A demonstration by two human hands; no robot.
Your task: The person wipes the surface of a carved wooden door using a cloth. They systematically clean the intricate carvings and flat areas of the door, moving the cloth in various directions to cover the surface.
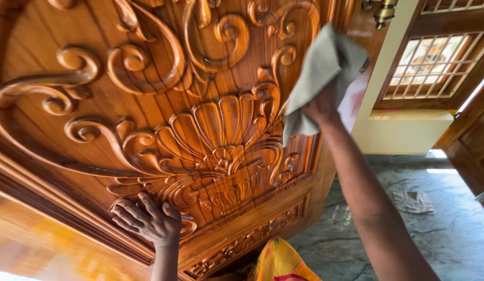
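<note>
Closed around a bunched grey cloth (320, 78), the grip of the right hand (321, 106) presses the fabric against the right part of a carved wooden door (148, 119). Fingers are mostly hidden under the folds, and loose cloth hangs both above and below the hand. That arm stretches up from the lower right of the view.

Lower down, the left hand (148, 221) lies flat on the door with its fingers spread; its grip is open and holds nothing. It rests on the carving near the bottom of the raised panel, just above a strip of smaller leaf-like carving (247, 240) that runs along the door's lower rail.

Between the two hands sits a large shell-shaped relief (221, 135), ringed by curling scrolls that sweep across the panel to the left and upward. The wood is glossy and orange-brown, with its grain showing.

At the bottom centre a piece of yellow patterned fabric (281, 263) shows, close below the door. Right of the door lies a grey stone floor (440, 234) with a small crumpled rag (415, 202) on it, well apart from both hands. Beyond stands a pale yellow wall with a wooden latticed window (434, 65). A brass fitting (383, 11) shows at the top edge.
</note>
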